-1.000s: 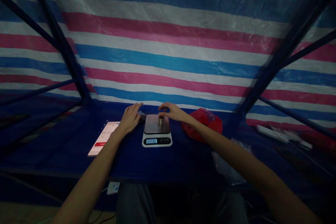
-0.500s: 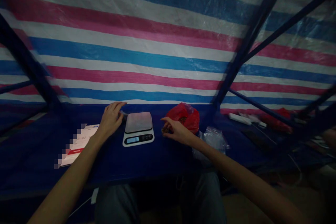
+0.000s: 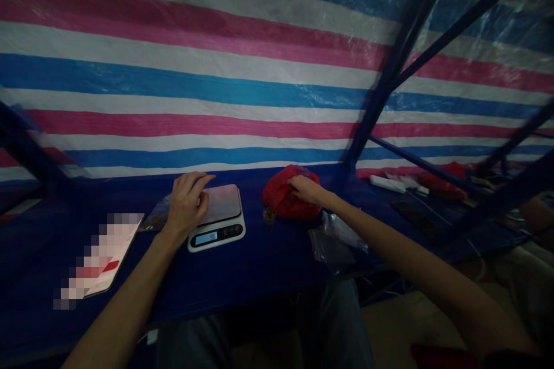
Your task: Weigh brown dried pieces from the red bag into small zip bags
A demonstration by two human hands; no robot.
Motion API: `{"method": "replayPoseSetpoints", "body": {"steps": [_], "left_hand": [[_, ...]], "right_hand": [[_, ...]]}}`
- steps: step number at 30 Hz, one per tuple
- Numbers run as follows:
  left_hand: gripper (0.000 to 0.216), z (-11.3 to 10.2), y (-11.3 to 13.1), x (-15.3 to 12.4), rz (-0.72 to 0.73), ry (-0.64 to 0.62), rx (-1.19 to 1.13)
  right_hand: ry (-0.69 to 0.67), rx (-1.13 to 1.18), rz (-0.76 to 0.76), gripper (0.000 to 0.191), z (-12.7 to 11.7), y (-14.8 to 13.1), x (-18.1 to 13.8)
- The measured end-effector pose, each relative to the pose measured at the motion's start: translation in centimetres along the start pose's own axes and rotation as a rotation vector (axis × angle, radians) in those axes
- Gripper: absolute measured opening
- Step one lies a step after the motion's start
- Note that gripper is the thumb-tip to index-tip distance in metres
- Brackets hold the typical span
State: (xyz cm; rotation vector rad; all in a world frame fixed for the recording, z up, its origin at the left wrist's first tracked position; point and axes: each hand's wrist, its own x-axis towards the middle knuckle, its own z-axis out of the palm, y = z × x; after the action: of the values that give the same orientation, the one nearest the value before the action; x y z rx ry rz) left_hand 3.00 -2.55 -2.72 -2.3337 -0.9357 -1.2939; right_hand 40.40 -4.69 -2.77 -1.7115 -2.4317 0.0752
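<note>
Closely, left hand (image 3: 187,203) overlaps scale (image 3: 225,203) edge; right hand (image 3: 306,190) touches bag (image 3: 279,199).

Blue tarp-covered table (image 3: 242,279) bears digital scale (image 3: 216,234), red bag (image 3: 291,196), phone (image 3: 104,259).

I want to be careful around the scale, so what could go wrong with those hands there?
The left hand hangs over the edge of the digital scale, so it might bump the scale and change the reading. The right hand is on the red plastic bag, and a small cylindrical object sits right beside the bag, so it could get knocked over.
</note>
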Motion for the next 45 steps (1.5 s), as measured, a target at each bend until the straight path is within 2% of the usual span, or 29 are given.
{"method": "replayPoseSetpoints", "body": {"steps": [6, 10, 14, 18, 20, 22, 25, 27, 30, 32, 34, 36, 39, 45], "left_hand": [[0.039, -1.2, -0.9, -0.2, -0.205, 0.106, 0.062], [0.038, -0.9, -0.9, -0.1, -0.223, 0.083, 0.051], [0.037, -0.7, -0.9, -0.2, -0.231, 0.070, 0.043], [0.037, -0.7, -0.9, -0.2, -0.239, 0.067, 0.045], [0.038, -0.7, -0.9, -0.1, -0.237, 0.063, 0.043], [0.038, -0.7, -0.9, -0.2, -0.233, 0.061, 0.040], [0.037, -0.6, -0.9, -0.2, -0.231, 0.055, 0.044], [0.037, -0.6, -1.0, -0.3, -0.232, 0.040, 0.047], [0.036, -0.6, -1.0, -0.4, -0.237, 0.017, 0.045], [0.036, -0.6, -1.0, -0.4, -0.244, 0.016, 0.041], [0.036, -0.6, -0.9, -0.3, -0.248, 0.030, 0.032], [0.035, -0.6, -0.9, -0.3, -0.249, 0.052, 0.022], [0.036, -0.6, -0.9, -0.3, -0.248, 0.069, 0.020], [0.036, -0.7, -0.6, -0.2, -0.269, 0.023, 0.030]], "right_hand": [[0.106, 0.086, -0.017, 0.014, -1.4, 1.6, -0.9], [0.120, 0.231, -0.086, 0.025, -1.3, 2.1, -1.2], [0.108, 0.156, -0.080, 0.028, -1.3, 1.7, -1.5], [0.221, 0.207, -0.080, 0.024, -3.4, -0.3, -2.1], [0.292, 0.309, -0.112, 0.018, -4.4, -2.3, -2.3], [0.305, 0.408, -0.159, 0.014, -4.7, -4.8, -2.5], [0.191, 0.449, -0.249, 0.013, -3.4, -7.8, -2.6], [0.125, 0.412, -0.278, 0.014, -2.1, -8.8, -2.5], [0.103, 0.394, -0.261, 0.022, -0.9, -9.0, -2.5], [0.082, 0.452, -0.264, 0.028, -0.9, -8.6, -2.7], [0.096, 0.511, -0.252, 0.029, -1.4, -8.1, -2.9], [0.169, 0.545, -0.215, 0.026, -1.9, -7.6, -3.2], [0.201, 0.569, -0.202, 0.028, -1.5, -7.1, -3.7], [0.172, 0.595, -0.190, 0.062, 1.8, -8.2, -4.6]]}}
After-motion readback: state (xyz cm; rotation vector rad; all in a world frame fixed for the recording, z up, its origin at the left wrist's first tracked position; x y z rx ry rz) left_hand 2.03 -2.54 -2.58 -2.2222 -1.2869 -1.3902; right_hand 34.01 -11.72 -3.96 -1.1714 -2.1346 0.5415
